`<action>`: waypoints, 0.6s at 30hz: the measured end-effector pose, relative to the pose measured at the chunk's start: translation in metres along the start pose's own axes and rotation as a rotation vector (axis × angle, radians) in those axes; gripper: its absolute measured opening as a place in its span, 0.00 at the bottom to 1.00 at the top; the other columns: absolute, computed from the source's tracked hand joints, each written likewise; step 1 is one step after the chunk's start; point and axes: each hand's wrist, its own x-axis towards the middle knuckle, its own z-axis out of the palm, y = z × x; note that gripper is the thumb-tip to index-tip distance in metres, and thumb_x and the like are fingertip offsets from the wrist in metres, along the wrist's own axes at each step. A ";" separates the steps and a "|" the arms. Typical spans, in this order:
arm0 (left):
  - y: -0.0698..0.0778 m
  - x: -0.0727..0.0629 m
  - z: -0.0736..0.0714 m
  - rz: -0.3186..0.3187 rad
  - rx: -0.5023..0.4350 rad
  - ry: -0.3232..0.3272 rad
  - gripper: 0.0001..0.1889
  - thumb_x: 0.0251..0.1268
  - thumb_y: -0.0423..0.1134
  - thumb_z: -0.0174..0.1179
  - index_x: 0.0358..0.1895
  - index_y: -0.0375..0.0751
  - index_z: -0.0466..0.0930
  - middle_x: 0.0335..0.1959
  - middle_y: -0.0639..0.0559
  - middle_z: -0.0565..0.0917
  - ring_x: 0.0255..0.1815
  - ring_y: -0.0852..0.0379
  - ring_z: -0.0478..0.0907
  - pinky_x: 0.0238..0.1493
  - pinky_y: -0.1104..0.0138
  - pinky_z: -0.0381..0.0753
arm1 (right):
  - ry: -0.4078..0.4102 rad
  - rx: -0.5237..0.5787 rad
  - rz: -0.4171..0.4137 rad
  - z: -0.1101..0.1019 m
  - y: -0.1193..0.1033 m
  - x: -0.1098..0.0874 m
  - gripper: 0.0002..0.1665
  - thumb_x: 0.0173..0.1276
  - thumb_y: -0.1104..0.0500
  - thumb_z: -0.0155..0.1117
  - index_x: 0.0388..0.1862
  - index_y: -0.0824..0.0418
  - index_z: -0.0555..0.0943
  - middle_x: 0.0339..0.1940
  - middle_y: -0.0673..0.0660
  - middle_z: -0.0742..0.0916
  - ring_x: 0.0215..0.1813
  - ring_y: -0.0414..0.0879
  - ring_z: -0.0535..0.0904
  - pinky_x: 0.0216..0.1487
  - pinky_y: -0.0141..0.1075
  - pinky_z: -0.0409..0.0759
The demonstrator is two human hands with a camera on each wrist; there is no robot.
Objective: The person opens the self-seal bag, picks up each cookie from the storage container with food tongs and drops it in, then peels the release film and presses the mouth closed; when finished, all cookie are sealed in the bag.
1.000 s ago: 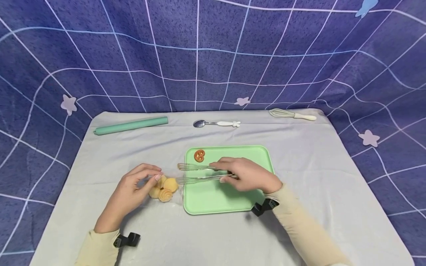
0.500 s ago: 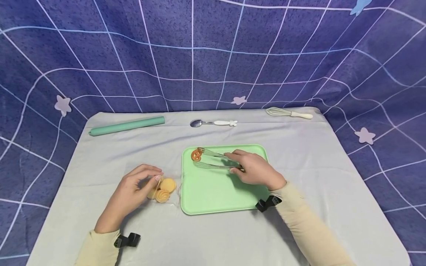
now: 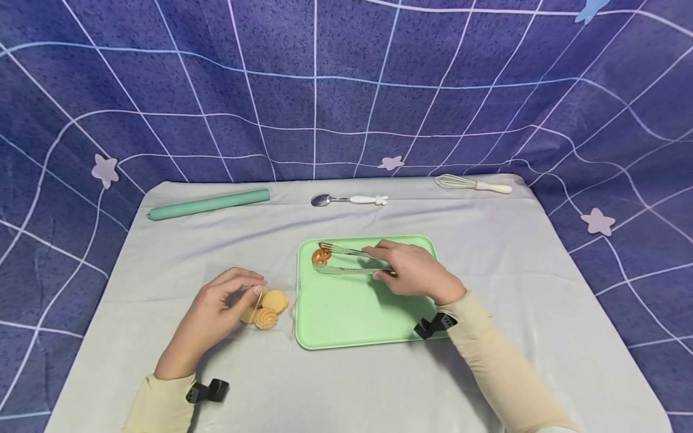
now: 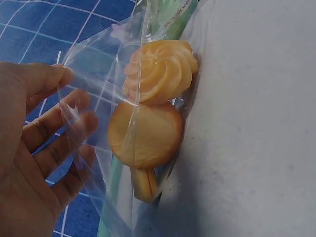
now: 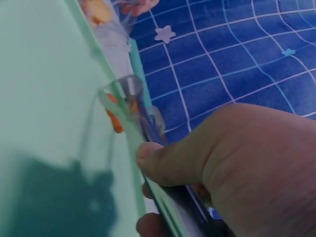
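Observation:
My left hand (image 3: 216,319) pinches the edge of a clear plastic bag (image 4: 94,54) between thumb and finger, left of the tray. Inside the bag are several cookies, among them a swirl cookie (image 4: 160,69) and a round cookie (image 4: 145,133). With my right hand (image 3: 414,273) I grip metal tongs (image 3: 352,270) over the green tray (image 3: 357,328). The tong ends are spread on either side of a small brown pretzel (image 3: 320,257) in the tray's far left corner. In the right wrist view the tong tips are blurred and partly cover the pretzel.
Along the back of the cloth-covered table lie a green rolling pin (image 3: 208,204), a spoon with a white handle (image 3: 349,199) and a whisk (image 3: 472,183). A blue gridded curtain (image 3: 292,96) rises behind them.
My right hand has carried the tongs from beside the bag, away from me and rightward, to the pretzel, which now lies between their tips. My left hand stays at the bag.

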 end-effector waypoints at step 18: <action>0.002 0.002 -0.001 0.011 -0.003 0.002 0.08 0.68 0.31 0.67 0.46 0.45 0.88 0.50 0.61 0.83 0.53 0.59 0.79 0.48 0.71 0.76 | -0.031 0.027 0.021 -0.010 0.008 -0.020 0.34 0.70 0.53 0.70 0.72 0.60 0.74 0.59 0.54 0.82 0.30 0.38 0.75 0.48 0.44 0.81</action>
